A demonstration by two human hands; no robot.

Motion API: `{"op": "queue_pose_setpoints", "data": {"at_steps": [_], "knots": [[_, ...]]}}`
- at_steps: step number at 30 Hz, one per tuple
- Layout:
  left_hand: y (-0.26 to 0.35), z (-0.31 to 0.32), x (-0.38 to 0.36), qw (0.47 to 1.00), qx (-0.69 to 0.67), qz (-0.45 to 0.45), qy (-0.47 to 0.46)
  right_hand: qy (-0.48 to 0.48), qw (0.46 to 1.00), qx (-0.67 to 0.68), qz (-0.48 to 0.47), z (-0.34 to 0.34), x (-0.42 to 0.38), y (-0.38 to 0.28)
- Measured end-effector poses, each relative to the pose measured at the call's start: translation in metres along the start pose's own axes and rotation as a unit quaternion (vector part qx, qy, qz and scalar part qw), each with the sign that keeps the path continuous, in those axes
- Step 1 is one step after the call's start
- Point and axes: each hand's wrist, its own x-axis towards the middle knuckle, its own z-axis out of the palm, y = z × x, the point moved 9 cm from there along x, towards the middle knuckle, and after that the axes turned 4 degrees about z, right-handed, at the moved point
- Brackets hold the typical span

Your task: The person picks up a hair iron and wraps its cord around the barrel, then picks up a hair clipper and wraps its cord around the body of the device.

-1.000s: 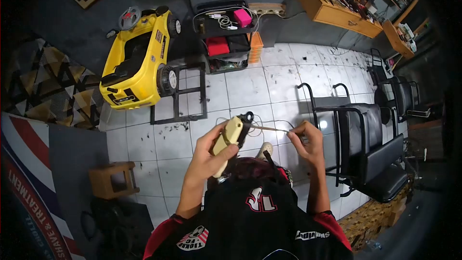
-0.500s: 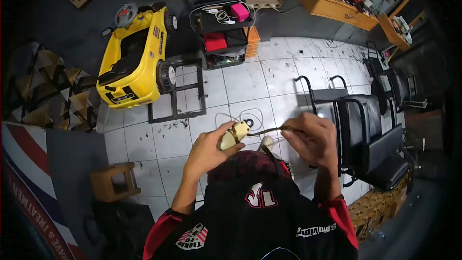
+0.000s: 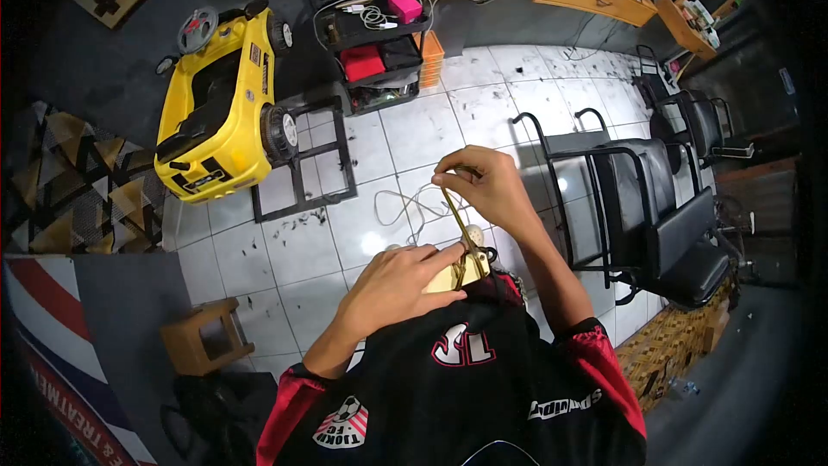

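Note:
My left hand [image 3: 398,280] grips a cream hair clipper [image 3: 454,274] low against my chest. My right hand [image 3: 484,183] is above it and pinches the clipper's cord [image 3: 454,212], which runs taut from the fingers down to turns wound round the clipper body. A loose white loop of the cord [image 3: 405,207] hangs over the tiled floor below the hands. Most of the clipper is hidden by my left hand.
A yellow toy car [image 3: 222,103] stands at the left beside a black metal frame [image 3: 300,164]. A black trolley [image 3: 373,39] with red and pink items is at the back. Black chairs [image 3: 664,224] stand to the right, a small wooden stool [image 3: 200,336] at lower left.
My right hand has swung from the right side up above the clipper, carrying the cord round it. My left hand has drawn the clipper lower and nearer my chest.

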Motion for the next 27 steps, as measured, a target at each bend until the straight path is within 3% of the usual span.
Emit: {"op": "queue_pose_setpoints", "data": {"at_steps": [5, 8, 9, 10, 12, 13, 16, 18, 20, 23, 27], "knots": [[0.001, -0.005, 0.0, 0.999, -0.045, 0.0, 0.021, -0.031, 0.992, 0.077, 0.099, 0.004, -0.011, 0.048], [-0.007, -0.011, -0.001, 0.986, -0.11, -0.127, 0.011, -0.063, 0.979, 0.158, 0.11, 0.019, -0.024, 0.089], [-0.011, -0.013, -0.001, 0.983, -0.128, -0.118, 0.06, -0.1, 0.962, 0.221, 0.127, 0.028, -0.032, 0.09], [-0.006, -0.018, 0.002, 0.985, -0.126, -0.084, 0.077, -0.168, 0.952, 0.186, 0.176, 0.035, -0.042, 0.095], [0.003, -0.03, 0.006, 0.986, -0.119, -0.016, 0.112, -0.167, 0.946, 0.249, 0.119, 0.043, -0.059, 0.104], [0.002, -0.031, 0.007, 0.986, -0.122, -0.016, 0.11, -0.213, 0.957, 0.157, 0.114, 0.039, -0.066, 0.095], [-0.01, -0.03, 0.01, 0.976, -0.162, -0.064, 0.127, -0.165, 0.974, 0.145, 0.061, 0.025, -0.076, 0.071], [-0.011, -0.031, 0.014, 0.971, -0.176, -0.055, 0.151, -0.134, 0.937, 0.304, 0.106, 0.023, -0.083, 0.074], [-0.008, -0.029, 0.02, 0.966, -0.207, -0.045, 0.152, -0.077, 0.841, 0.517, 0.142, 0.021, -0.085, 0.064], [0.001, -0.022, 0.03, 0.969, -0.21, -0.029, 0.127, -0.089, 0.903, 0.421, -0.011, 0.008, -0.078, 0.05], [-0.001, -0.02, 0.036, 0.979, -0.167, -0.059, 0.102, -0.092, 0.917, 0.386, 0.049, 0.001, -0.078, 0.06]]}}
